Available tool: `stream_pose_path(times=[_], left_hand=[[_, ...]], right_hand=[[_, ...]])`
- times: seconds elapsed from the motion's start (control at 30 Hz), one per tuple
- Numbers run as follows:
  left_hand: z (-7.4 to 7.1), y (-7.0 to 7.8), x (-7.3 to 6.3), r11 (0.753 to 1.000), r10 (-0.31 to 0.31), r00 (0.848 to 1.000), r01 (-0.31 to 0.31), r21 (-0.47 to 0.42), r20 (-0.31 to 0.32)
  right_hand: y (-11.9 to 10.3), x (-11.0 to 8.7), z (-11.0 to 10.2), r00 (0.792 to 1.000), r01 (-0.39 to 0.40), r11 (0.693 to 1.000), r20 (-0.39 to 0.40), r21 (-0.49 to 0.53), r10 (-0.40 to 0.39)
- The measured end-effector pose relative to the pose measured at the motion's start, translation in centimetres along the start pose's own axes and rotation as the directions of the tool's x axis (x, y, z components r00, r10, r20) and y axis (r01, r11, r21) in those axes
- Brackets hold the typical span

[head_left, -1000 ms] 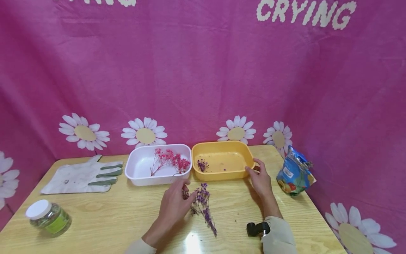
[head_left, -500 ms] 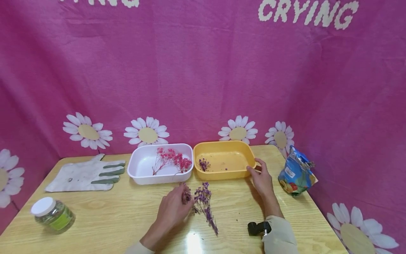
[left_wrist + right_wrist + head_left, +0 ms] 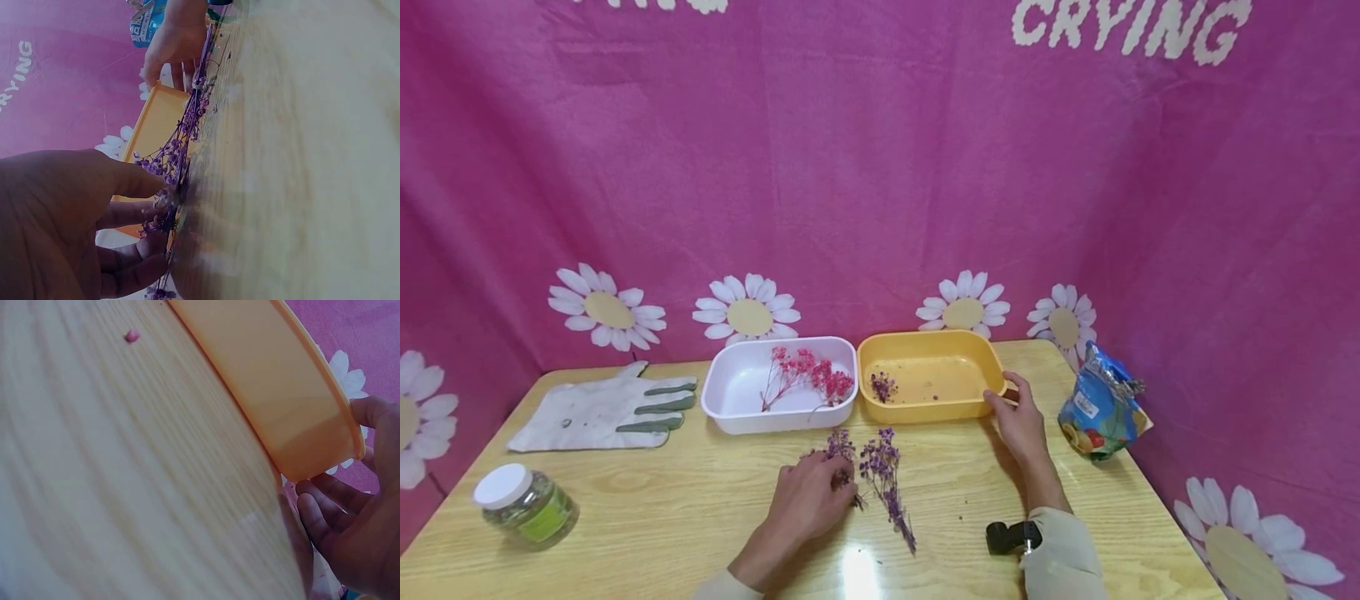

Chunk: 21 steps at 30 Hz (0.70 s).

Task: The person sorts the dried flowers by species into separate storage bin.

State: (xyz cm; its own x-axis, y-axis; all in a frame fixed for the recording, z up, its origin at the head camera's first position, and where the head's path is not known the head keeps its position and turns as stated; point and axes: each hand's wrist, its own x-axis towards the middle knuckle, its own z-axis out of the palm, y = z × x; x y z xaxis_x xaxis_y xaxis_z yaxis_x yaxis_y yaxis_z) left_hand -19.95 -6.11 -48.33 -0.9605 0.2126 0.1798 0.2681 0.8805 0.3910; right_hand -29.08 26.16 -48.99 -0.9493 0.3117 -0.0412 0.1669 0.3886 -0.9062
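My left hand is low over the table with thumb and fingers curled about a small sprig of purple dried flowers. Its flower heads show beyond the fingers, and part of the stems is hidden under them. Just to the right lies a longer bunch of purple dried flowers, its stems towards me. My right hand holds the right end of the yellow plastic tray, thumb at the rim and other fingers low against the end wall. Inside that tray is a purple flower sprig.
Left of the yellow tray stands a white tray with pink dried flowers. A work glove and a lidded jar are at the left. A blue snack bag stands on the right, and a pink curtain hangs behind.
The left hand's fingers have closed around the small sprig and drawn slightly towards me, and its flower heads now show ahead of the fingers. The right hand stays at the yellow tray.
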Motion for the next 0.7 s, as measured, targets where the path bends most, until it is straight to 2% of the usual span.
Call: stream_pose_path(times=[0.7], left_hand=[[-0.38, -0.79, 0.01, 0.986, -0.159, 0.986, 0.161, -0.032, 0.047]], right_hand=[[0.02, 0.21, 0.01, 1.000, -0.004, 1.000, -0.002, -0.014, 0.004]])
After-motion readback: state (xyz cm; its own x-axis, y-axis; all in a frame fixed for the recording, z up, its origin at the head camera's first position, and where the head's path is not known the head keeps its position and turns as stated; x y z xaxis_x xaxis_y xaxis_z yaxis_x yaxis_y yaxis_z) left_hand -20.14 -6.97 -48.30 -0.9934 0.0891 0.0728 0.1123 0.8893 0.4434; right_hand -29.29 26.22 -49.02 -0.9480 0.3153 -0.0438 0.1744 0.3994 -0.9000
